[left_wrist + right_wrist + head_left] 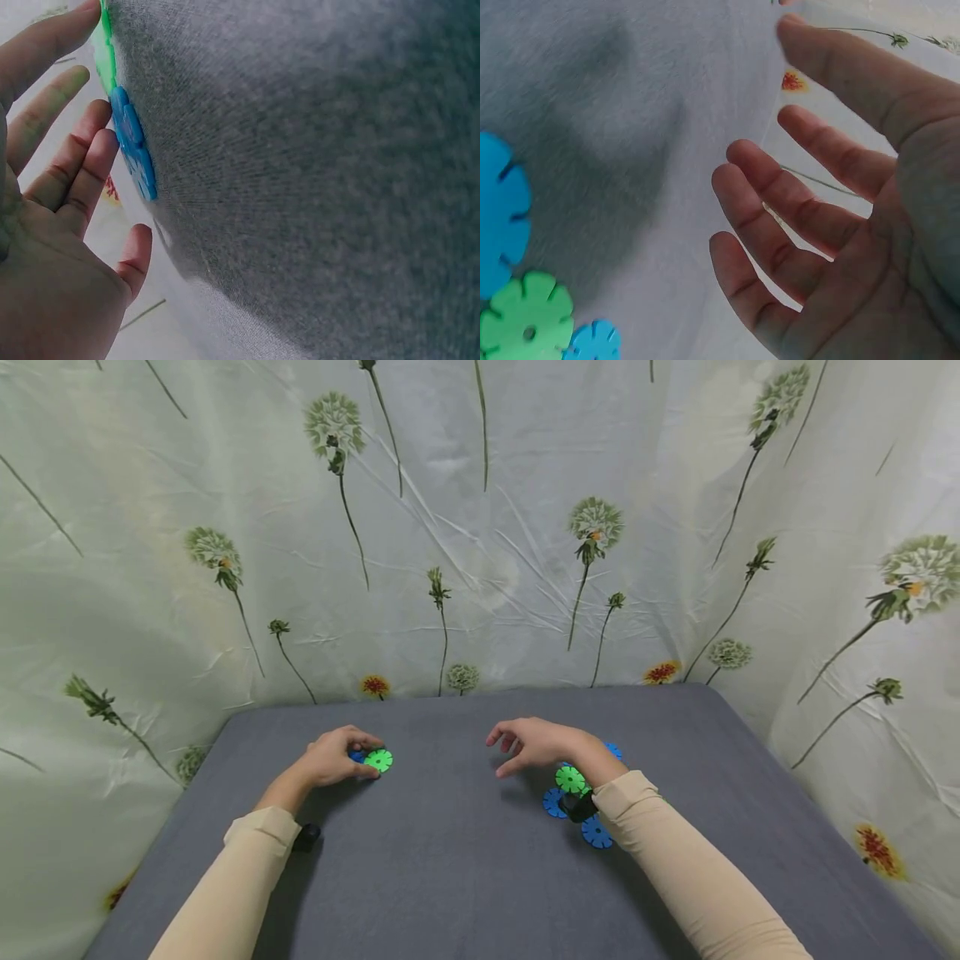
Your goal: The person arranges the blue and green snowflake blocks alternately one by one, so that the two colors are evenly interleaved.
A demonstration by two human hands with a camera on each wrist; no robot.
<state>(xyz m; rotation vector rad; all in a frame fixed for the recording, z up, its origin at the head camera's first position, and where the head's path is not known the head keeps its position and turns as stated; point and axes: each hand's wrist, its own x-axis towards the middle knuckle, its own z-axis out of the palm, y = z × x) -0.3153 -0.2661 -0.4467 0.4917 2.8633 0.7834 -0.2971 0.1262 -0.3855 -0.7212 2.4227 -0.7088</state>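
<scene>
At the left of the table, my left hand [330,758] pinches a green notched plastic disc [378,761] between thumb and forefinger, at its near and far edges. Blue notched discs [133,146] lie just beside it under the palm, seen nearly edge-on in the left wrist view. My right hand [534,743] hovers over the table with nothing in it, its fingers loosely bent and apart. Below and behind its wrist lie several loose discs, among them a green disc [570,779] and a blue disc [597,832]; the forearm partly hides this group.
A grey cloth covers the table [450,860]. Pale curtains [480,527] printed with dandelions hang behind it and at both sides. Each wrist carries a small black camera [577,807].
</scene>
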